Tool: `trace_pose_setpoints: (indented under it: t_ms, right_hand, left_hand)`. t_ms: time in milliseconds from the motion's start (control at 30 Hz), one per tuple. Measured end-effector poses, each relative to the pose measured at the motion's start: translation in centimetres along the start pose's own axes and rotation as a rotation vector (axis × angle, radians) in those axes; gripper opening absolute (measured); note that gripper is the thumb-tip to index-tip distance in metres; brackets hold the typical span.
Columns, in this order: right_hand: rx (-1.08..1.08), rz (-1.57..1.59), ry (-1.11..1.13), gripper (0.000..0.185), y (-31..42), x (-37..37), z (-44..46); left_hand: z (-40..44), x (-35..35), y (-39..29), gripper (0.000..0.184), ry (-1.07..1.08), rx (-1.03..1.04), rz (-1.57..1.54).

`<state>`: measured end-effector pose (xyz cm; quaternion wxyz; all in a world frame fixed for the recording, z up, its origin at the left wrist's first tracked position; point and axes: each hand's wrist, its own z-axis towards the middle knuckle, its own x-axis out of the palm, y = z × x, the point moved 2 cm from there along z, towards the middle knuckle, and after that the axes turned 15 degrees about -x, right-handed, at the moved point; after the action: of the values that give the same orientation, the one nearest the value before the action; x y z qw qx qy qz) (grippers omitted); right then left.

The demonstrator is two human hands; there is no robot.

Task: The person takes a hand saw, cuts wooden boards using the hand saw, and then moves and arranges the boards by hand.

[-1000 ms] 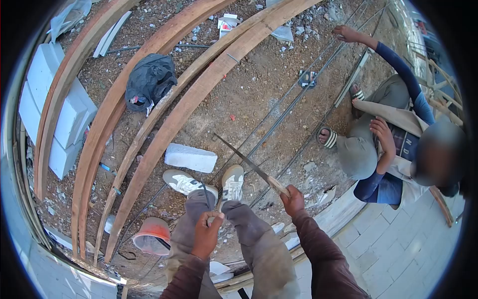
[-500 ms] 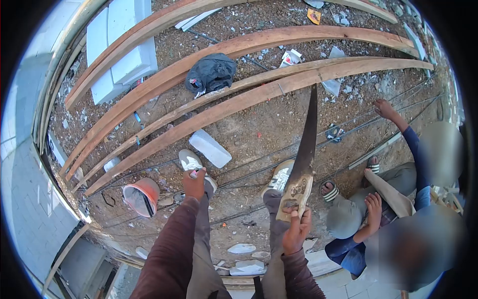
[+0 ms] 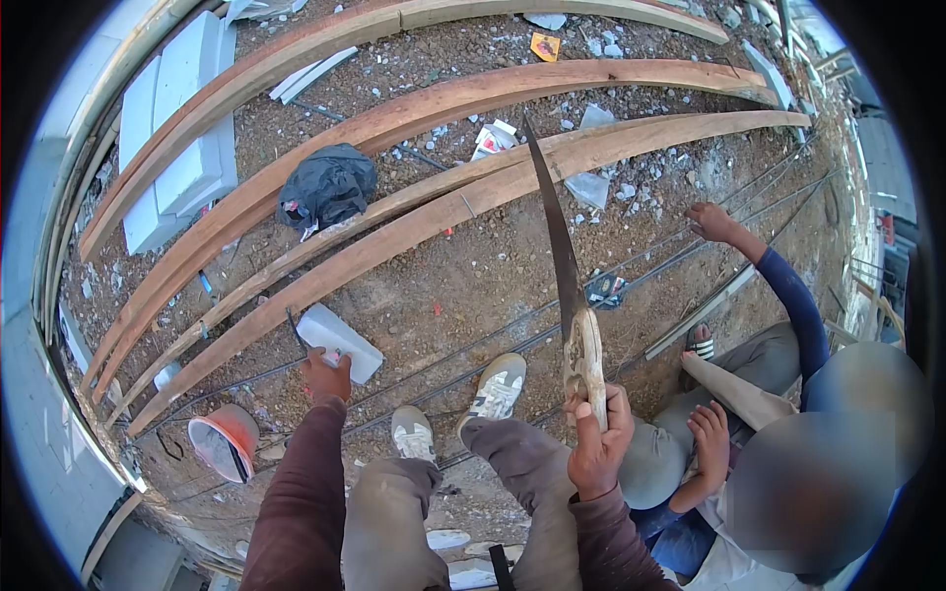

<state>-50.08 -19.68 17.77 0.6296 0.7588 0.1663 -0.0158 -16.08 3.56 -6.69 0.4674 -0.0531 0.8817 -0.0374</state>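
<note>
- Saw (image 3: 564, 256) is right of the white block (image 3: 351, 351); my right hand (image 3: 601, 443) has its fingers wrapped round the handle, blade pointing away from me.
- My left hand (image 3: 325, 376), at the block's near-left edge, pinches a thin dark rod (image 3: 296, 328); can't tell if skin touches the block.
- Risk: co-worker (image 3: 711, 443) sits right of the block, near my saw hand; a careless swing could cut them.
- Risk: 2 shoes (image 3: 496, 386), near side of the block, among thin bars; a caught toe could trip me, saw in hand.
- Vs earlier: left hand moved from above a shoe to the block; blade turned from broadside to nearly edge-on; shoes closer together.
</note>
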Motion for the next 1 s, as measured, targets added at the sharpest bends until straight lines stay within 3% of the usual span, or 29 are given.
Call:
trace_pose_setpoints:
  t_ms: [133,333,433,600,700,833,967,1000]
  right_hand:
    - [-0.09,0.062,-0.006,0.023,-0.2,0.2,2.6]
    - [-0.257,0.153,-0.004,0.023,-0.9,0.7,4.4]
    - [-0.307,0.118,0.013,0.023,-1.0,0.3,4.2]
    - [-0.362,0.036,-0.01,0.024,-1.5,-1.2,2.3]
    - [-0.333,0.072,0.014,0.024,-1.2,-0.8,1.1]
    - [-0.364,0.052,-0.036,0.023,-0.3,-1.0,0.0]
    - [-0.375,0.074,-0.065,0.022,-0.3,-1.5,-0.8]
    - [-0.354,0.06,-0.08,0.023,-0.3,-1.6,-0.9]
  left_hand:
    - [0.4,2.0,1.8,0.066,-0.128,0.291,-0.049]
    - [3.5,4.8,5.9,0.079,-0.271,0.5,-0.169]
    - [5.0,5.4,6.6,0.081,-0.182,0.427,-0.202]
    - [5.3,5.3,5.9,0.087,-0.252,0.555,-0.177]
    - [5.7,5.3,5.4,0.091,-0.408,0.649,-0.032]
    - [5.0,4.5,3.8,0.09,-0.583,0.801,-0.09]
    - [2.3,-1.0,-2.8,0.066,-0.481,0.786,-0.224]
    - [1.7,-2.7,-5.9,0.049,-0.396,0.859,-0.346]
